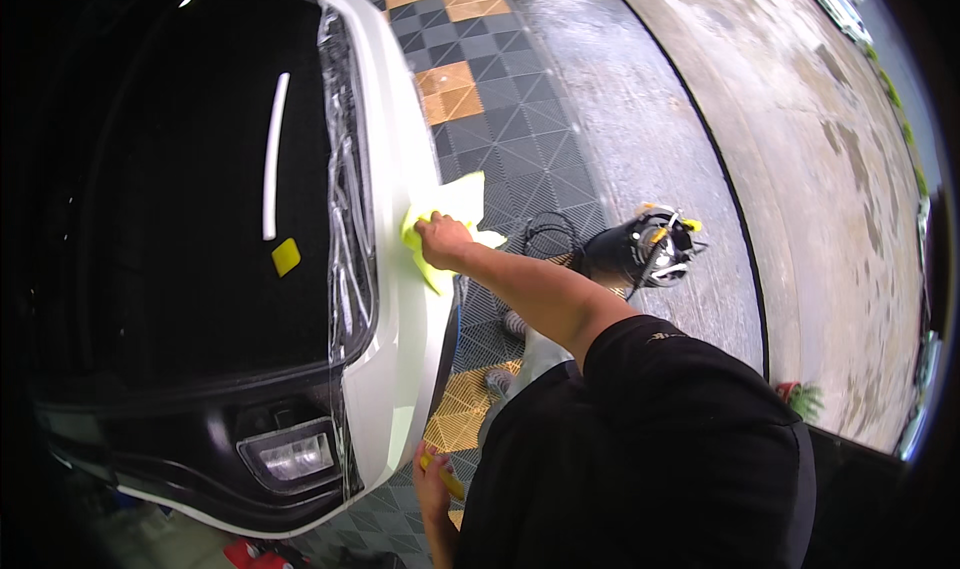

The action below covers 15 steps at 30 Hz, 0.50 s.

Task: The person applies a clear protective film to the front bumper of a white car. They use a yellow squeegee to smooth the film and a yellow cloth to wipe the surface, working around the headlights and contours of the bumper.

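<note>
My right hand (445, 241) is closed over a bright yellow cloth (462, 197), pressing it on the white body panel (395, 169) of a vehicle. The cloth's loose corners spread out over the panel's edge. Lower down, beside the panel's lower end, my left hand (428, 484) is closed around a flat yellow scraper (447, 476), partly hidden by the fingers. On the dark glass (180, 199) lie a white strip (275, 154) and a yellow diamond-shaped scraper (286, 258). Crinkled clear film (343, 169) runs along the glass edge.
A black cylindrical tank (620, 254) with a coiled black hose (550, 234) stands on the floor beyond my right forearm. Grey and orange floor tiles (510, 159) border bare concrete (760, 99). A lamp (295, 457) sits low on the vehicle. Red objects (255, 554) lie at the bottom.
</note>
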Available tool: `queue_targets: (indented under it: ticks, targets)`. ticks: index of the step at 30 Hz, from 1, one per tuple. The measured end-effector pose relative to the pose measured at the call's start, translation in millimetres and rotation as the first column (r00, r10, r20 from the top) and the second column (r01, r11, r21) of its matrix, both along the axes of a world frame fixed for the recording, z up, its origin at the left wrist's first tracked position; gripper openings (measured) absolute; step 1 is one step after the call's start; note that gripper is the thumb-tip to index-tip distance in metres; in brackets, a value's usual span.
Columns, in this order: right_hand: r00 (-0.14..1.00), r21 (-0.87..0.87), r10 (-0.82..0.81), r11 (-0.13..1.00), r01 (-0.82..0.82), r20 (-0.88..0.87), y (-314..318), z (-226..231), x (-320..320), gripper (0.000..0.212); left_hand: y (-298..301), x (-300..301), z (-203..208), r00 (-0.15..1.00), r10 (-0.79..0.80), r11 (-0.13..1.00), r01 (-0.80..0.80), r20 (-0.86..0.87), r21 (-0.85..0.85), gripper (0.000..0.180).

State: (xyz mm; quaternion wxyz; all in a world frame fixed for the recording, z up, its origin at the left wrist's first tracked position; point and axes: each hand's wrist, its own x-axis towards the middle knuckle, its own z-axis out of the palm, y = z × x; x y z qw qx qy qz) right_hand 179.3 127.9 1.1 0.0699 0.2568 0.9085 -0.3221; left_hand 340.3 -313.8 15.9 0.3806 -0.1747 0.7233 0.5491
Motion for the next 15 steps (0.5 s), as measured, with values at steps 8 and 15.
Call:
queue_targets:
  ticks: [8, 15]
  targets:
    - [0.855, -0.433, -0.050, 0.876, -0.211, -0.517, -146, 60, 149, 0.042, 163, -120, 30, 0.976, -0.194, 0.825, 0.216, -0.097, 0.522, 0.056]
    - [0.844, -0.632, -0.465, 0.745, 0.211, -0.266, 63, 60, 263, 0.047, 231, -247, 128, 0.655, -0.285, 0.938, 0.340, -0.700, -0.064, 0.057]
